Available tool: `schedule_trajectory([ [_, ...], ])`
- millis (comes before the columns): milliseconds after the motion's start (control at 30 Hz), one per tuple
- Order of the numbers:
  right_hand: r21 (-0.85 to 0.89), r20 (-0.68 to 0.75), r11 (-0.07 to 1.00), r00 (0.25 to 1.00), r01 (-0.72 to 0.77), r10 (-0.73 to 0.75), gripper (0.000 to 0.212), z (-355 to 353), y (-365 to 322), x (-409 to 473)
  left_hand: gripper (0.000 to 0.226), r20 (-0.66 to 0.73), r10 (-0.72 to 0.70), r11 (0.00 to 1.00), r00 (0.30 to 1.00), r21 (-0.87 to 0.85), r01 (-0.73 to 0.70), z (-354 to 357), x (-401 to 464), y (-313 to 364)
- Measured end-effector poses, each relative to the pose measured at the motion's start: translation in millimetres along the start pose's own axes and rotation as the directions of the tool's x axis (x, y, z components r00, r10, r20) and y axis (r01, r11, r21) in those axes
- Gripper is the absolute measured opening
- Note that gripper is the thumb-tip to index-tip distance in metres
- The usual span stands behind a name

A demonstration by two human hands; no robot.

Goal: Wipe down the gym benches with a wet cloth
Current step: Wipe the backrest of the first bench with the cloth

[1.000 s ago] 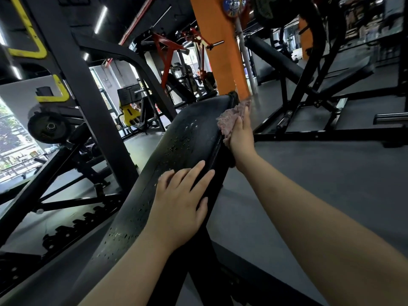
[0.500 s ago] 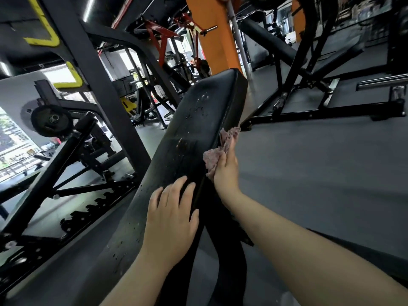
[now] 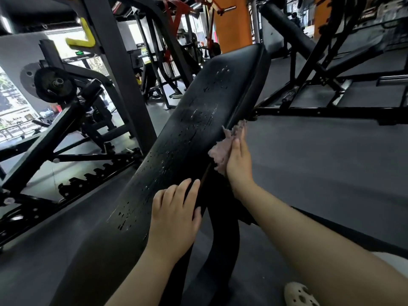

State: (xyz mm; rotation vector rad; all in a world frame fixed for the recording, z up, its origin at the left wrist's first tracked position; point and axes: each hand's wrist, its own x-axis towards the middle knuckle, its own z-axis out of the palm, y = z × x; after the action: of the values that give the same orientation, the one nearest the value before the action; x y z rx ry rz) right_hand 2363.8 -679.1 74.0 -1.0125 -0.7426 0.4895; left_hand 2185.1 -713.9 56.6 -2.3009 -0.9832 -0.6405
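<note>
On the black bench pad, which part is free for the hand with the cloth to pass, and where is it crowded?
Free: the wet bench pad from the left hand up to its top edge, and its right side above the pink cloth. Crowded: the lower pad, where the left hand rests flat, and the floor left of it, full of machine frames.

Left hand (image 3: 174, 217) lies flat; right hand (image 3: 239, 164) presses, fingers straight.
</note>
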Motion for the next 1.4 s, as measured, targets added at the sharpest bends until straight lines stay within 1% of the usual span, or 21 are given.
schedule_trajectory([
  [133, -0.022, 0.014, 1.0, 1.0, -0.005, 0.005, 0.04, -19.9, -5.1, 24.8, 0.05, -0.017, -0.019, 1.0, 1.0, -0.021, 0.018, 2.4, -1.5, 0.0],
  [233, -0.015, 0.015, 0.999, 0.999, 0.04, -0.04, 0.033, -40.5, 0.0, 19.5, 0.05, -0.022, -0.026, 0.999, 0.999, -0.028, 0.026, 3.3, -2.8, 0.0],
  [300, -0.013, 0.012, 0.996, 0.996, 0.092, -0.091, 0.034, -49.8, 4.9, 13.8, 0.05, -0.023, -0.025, 0.999, 0.999, -0.029, 0.025, 4.0, -2.7, -0.1],
  [333, -0.023, 0.023, 0.993, 0.993, 0.118, -0.117, 0.035, -49.4, 5.3, 12.8, 0.051, -0.022, -0.025, 0.999, 0.999, -0.027, 0.024, 4.2, -2.7, -0.2],
  [433, -0.066, 0.147, 0.982, 0.975, 0.177, -0.166, 0.034, -28.3, 4.5, 13.8, 0.051, -0.022, -0.024, 0.999, 0.999, -0.022, 0.024, 4.9, -2.1, -0.1],
  [467, -0.065, 0.155, 0.981, 0.973, 0.182, -0.171, 0.035, -18.9, 8.4, 15.6, 0.051, -0.025, -0.027, 0.999, 0.999, -0.021, 0.026, 5.1, -2.0, 0.0],
  [500, -0.039, 0.127, 0.986, 0.979, 0.162, -0.156, 0.037, -9.9, 15.0, 18.8, 0.051, -0.028, -0.029, 0.999, 0.999, -0.02, 0.029, 5.3, -1.8, 0.1],
  [600, 0.093, -0.054, 0.992, 0.995, 0.09, -0.085, 0.034, 13.0, 10.2, 9.7, 0.051, -0.041, -0.034, 0.999, 0.999, -0.018, 0.033, 5.0, -1.3, 0.4],
  [667, 0.19, -0.125, 0.98, 0.992, 0.051, -0.027, 0.04, 21.3, 8.6, 0.7, 0.051, -0.049, -0.033, 0.999, 0.998, -0.019, 0.032, 4.7, -0.7, 0.4],
  [733, 0.181, -0.161, 0.983, 0.987, 0.015, 0.015, 0.037, 22.5, 9.1, -8.5, 0.051, -0.056, -0.034, 0.999, 0.998, -0.023, 0.033, 5.3, -0.2, 0.9],
  [800, 0.177, -0.159, 0.982, 0.983, -0.059, 0.087, 0.031, 19.5, 14.0, -23.6, 0.051, -0.062, -0.038, 0.999, 0.997, -0.027, 0.036, 6.2, 0.2, 0.9],
  [867, 0.19, -0.1, 0.977, 0.987, -0.102, 0.123, 0.035, 16.1, 23.6, -51.8, 0.052, -0.059, -0.034, 0.999, 0.998, -0.025, 0.032, 6.8, 0.4, 0.1],
  [967, 0.126, 0.019, 0.985, 0.994, -0.113, 0.112, 0.044, 12.2, 34.8, -94.2, 0.053, -0.048, -0.028, 1.0, 0.998, -0.013, 0.027, 6.4, 0.0, -0.5],
  [1033, 0.123, 0.054, 0.986, 0.993, -0.111, 0.105, 0.048, 11.5, 37.1, -95.0, 0.052, -0.045, -0.031, 0.999, 0.998, -0.018, 0.03, 6.0, -0.9, -0.1],
  [1100, 0.174, 0.041, 0.977, 0.992, -0.124, 0.119, 0.05, 11.4, 33.2, -77.1, 0.051, -0.054, -0.028, 0.999, 0.998, -0.019, 0.027, 5.8, -1.4, -0.2],
  [1233, 0.223, -0.026, 0.968, 0.992, -0.112, 0.121, 0.049, 13.2, 28.2, -43.0, 0.046, -0.082, -0.03, 0.999, 0.996, -0.028, 0.028, 4.7, -1.8, -1.0],
  [1400, 0.238, -0.009, 0.958, 0.986, -0.159, 0.166, 0.046, 15.8, 33.6, -65.0, 0.045, -0.134, -0.025, 0.999, 0.991, -0.037, 0.02, 5.1, -1.6, -1.2],
])
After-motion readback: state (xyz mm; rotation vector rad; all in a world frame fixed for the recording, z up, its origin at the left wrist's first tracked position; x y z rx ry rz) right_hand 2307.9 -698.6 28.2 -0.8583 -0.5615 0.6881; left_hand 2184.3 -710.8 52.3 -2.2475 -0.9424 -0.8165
